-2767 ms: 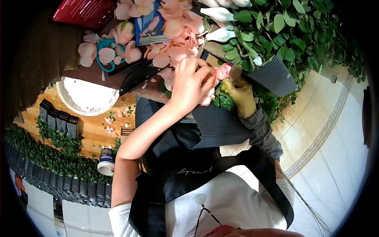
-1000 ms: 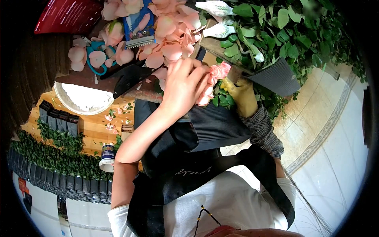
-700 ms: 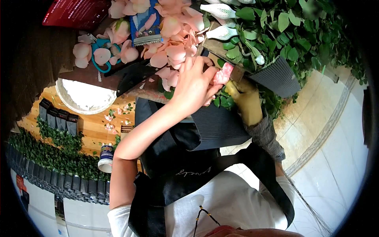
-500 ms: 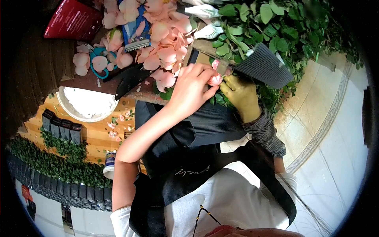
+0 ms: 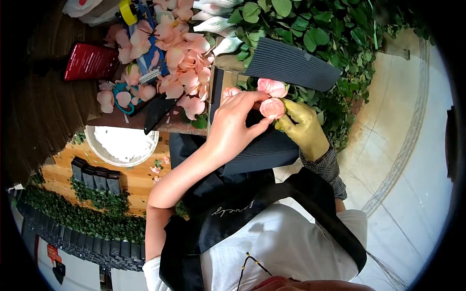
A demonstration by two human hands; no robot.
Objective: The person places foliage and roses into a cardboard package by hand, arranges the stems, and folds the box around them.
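The bare fingers and thumb of my left hand [image 5: 238, 121] are closed on a pink rose [image 5: 272, 108] facing up. On its right, my right hand [image 5: 303, 127], in a yellow glove, touches the rose's edge and stem side with bent, closed fingers. Just above lies a second pink rose [image 5: 272, 87]; another pink bloom [image 5: 230, 92] shows behind my left hand. A black ribbed wrapper [image 5: 262, 154] sits beneath my hands, and a second ribbed wrapper [image 5: 296, 65] is above them. The stems between my hands are mostly hidden.
Loose pink petals [image 5: 182, 63], teal scissors [image 5: 120, 96], a black tool [image 5: 158, 112] and a red package [image 5: 91, 61] lie upper left. Green foliage [image 5: 335, 29] fills the upper right beside white-netted buds [image 5: 213, 24]. A white bucket [image 5: 121, 145] stands below the table edge.
The view has shifted. The pink roses between my hands are turned and more separate, one now facing up. My gloved fingers have come up beside it, and the upper ribbed wrapper appears farther left.
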